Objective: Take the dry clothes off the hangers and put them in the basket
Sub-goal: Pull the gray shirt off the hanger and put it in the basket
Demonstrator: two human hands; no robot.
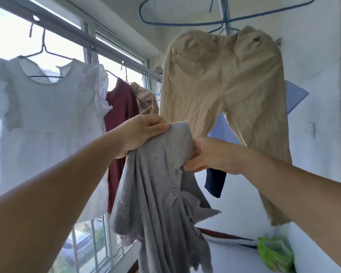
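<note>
A grey buttoned garment (pixel 158 194) hangs down in front of me, off any hanger. My left hand (pixel 140 133) grips its top edge from the left, fingers curled over the cloth. My right hand (pixel 211 154) pinches the same top part from the right. Beige trousers (pixel 222 91) hang from a blue hanger (pixel 222 20) right behind. On the window rail hang a white frilled dress (pixel 47 119), a maroon top (pixel 120 107) and a beige patterned garment (pixel 144 99). No basket is in view.
A window with a metal rail (pixel 98 41) runs along the left. A light blue cloth (pixel 293 97) and a dark navy piece (pixel 215 182) hang behind the trousers. A green bag (pixel 274 253) lies low at the right near the white wall.
</note>
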